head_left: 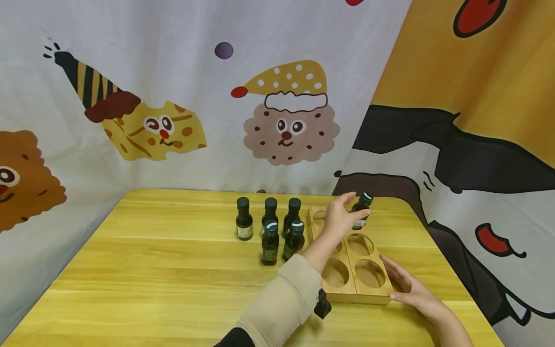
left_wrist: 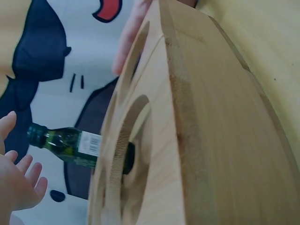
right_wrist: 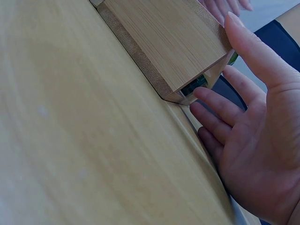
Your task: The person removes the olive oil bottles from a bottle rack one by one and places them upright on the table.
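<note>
My left hand is beside a dark green bottle at the far right of a wooden holder with round holes. In the left wrist view, the fingers are spread and apart from this bottle, whose base shows down inside a hole. At the holder's near right corner is my right hand, with the thumb on the corner. The right wrist view shows its fingers loosely extended along the holder's side, near or touching it.
Left of the holder, several similar dark bottles with green caps stand upright, among them one bottle at the left end and a nearer bottle. The wooden table ends at the back against a cartoon-printed curtain.
</note>
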{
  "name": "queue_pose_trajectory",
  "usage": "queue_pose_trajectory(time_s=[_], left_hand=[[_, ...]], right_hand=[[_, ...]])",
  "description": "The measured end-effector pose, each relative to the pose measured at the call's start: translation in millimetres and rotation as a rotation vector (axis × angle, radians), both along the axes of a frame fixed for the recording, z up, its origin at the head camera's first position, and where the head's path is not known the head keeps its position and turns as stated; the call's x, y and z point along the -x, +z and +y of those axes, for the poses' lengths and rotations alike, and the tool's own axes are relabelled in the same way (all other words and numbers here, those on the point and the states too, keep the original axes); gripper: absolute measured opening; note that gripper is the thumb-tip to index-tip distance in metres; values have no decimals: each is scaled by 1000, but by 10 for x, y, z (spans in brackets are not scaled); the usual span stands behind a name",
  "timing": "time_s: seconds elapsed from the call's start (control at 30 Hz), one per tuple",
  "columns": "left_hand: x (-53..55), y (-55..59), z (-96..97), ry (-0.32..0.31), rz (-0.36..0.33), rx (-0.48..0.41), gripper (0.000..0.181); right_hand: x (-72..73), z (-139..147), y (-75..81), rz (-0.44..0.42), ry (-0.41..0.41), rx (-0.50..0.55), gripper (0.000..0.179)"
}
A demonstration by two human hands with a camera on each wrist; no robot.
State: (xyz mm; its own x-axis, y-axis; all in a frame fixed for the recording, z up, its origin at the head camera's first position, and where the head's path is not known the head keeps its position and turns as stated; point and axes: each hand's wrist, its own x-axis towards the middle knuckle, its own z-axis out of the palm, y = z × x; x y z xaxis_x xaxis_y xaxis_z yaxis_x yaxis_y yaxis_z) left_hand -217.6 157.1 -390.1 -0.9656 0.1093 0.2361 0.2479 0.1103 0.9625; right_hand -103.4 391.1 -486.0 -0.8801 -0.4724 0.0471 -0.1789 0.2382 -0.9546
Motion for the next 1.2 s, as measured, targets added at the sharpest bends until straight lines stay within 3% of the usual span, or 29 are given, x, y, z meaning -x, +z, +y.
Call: queue_pose_trajectory(time_s=[0.2, 0.43, 0.6, 0.9, 1.2], left_hand=[[94, -54, 111, 27, -48, 24, 53], [198, 49, 260, 40, -16, 109, 55], [246, 109, 272, 44, -61, 157, 54], [308, 107, 262, -58, -100, 234, 52], [301, 35, 288, -83, -146, 271, 48]], right_hand=[[-1, 1, 2, -11, 4, 6, 76], [0, 8, 8, 25, 27, 19, 76], [11, 1, 2, 20, 22, 8, 76], [29, 25, -44, 5, 14, 17, 76], [51, 44, -79, 23, 21, 23, 76]])
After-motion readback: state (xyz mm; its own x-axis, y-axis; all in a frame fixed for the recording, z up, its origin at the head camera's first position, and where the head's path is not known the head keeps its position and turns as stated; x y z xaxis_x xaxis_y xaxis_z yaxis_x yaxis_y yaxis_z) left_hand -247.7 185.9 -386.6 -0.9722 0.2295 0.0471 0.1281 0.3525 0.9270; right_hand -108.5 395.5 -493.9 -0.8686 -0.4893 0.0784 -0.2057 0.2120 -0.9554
